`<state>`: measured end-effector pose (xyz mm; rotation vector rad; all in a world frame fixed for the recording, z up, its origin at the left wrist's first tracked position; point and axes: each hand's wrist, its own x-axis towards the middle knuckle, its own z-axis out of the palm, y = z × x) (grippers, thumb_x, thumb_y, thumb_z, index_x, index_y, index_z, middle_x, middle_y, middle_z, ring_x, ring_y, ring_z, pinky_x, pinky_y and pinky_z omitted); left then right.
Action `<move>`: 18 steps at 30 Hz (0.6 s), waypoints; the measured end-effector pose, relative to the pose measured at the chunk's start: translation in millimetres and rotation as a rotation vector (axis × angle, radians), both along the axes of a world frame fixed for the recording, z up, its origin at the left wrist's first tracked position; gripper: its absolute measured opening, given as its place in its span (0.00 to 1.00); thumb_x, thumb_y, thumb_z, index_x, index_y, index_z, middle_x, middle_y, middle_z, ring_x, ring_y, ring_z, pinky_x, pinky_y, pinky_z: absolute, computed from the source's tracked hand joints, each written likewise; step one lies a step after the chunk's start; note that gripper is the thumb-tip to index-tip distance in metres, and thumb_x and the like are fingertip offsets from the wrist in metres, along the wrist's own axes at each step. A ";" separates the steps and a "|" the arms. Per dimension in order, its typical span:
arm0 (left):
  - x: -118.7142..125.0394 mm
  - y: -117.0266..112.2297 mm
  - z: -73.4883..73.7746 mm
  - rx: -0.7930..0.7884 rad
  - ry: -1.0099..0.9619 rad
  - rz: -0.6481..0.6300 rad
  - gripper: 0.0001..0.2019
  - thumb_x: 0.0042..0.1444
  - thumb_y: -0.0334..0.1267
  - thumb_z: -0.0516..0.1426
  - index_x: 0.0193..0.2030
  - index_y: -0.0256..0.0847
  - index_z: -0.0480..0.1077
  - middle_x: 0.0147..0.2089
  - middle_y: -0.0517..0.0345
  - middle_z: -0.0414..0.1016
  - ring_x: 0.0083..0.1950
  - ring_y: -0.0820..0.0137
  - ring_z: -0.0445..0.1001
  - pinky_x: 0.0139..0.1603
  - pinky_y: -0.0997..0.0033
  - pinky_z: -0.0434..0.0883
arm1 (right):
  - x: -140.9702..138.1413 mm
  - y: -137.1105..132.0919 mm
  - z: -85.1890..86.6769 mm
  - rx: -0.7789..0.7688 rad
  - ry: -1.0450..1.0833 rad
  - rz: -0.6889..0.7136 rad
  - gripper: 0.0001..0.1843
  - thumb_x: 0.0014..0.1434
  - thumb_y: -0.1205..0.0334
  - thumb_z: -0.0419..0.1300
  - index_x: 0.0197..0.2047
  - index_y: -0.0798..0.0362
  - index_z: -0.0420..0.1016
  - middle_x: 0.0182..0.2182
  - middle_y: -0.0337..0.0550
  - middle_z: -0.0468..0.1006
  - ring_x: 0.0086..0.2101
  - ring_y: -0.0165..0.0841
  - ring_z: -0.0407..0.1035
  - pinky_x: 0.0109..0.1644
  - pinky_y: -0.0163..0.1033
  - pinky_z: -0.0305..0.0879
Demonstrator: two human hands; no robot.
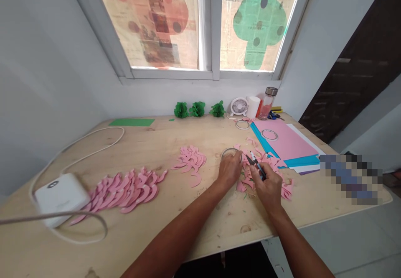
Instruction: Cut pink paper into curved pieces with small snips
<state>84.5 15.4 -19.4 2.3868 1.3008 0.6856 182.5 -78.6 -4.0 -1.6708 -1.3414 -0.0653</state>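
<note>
Your right hand (pixel 267 184) grips a pair of scissors (pixel 260 170), blades apart and pointing toward your left hand (pixel 231 169). That hand's fingers are pressed together beside a tape roll (pixel 229 149); you cannot tell what they pinch. Pink scraps (pixel 249 181) lie around the scissors on the bench (pixel 206 133). To your left sit a small pile of curved pink cutouts (pixel 189 161) and, farther over, a longer row (pixel 125 190) near a white box (pixel 61 196).

Metal blades (pixel 250 159), matt paper scraps (pixel 274 161)
</note>
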 end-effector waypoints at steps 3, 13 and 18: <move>-0.7 0.7 -3.0 0.051 0.022 -0.035 0.14 0.56 0.34 0.51 0.49 0.41 0.65 0.37 0.53 0.73 0.41 0.65 0.71 0.39 0.69 0.64 | 1.3 0.2 -0.2 0.005 0.007 -0.012 0.19 0.57 0.48 0.53 0.24 0.53 0.63 0.16 0.31 0.60 0.18 0.25 0.55 0.24 0.30 0.52; -1.4 1.0 -4.0 0.092 -0.032 -0.053 0.07 0.56 0.34 0.52 0.40 0.40 0.69 0.36 0.53 0.73 0.39 0.65 0.70 0.40 0.67 0.64 | 2.0 1.6 -0.3 -0.001 0.021 -0.012 0.19 0.57 0.48 0.53 0.24 0.54 0.65 0.16 0.32 0.61 0.19 0.25 0.55 0.24 0.30 0.52; -21.0 -12.2 -1.8 0.058 -0.175 -0.052 0.06 0.53 0.32 0.54 0.38 0.41 0.70 0.36 0.55 0.75 0.41 0.66 0.71 0.41 0.67 0.66 | 1.6 1.6 4.0 -0.026 0.049 0.021 0.18 0.56 0.47 0.53 0.26 0.54 0.67 0.16 0.32 0.62 0.19 0.25 0.56 0.24 0.30 0.52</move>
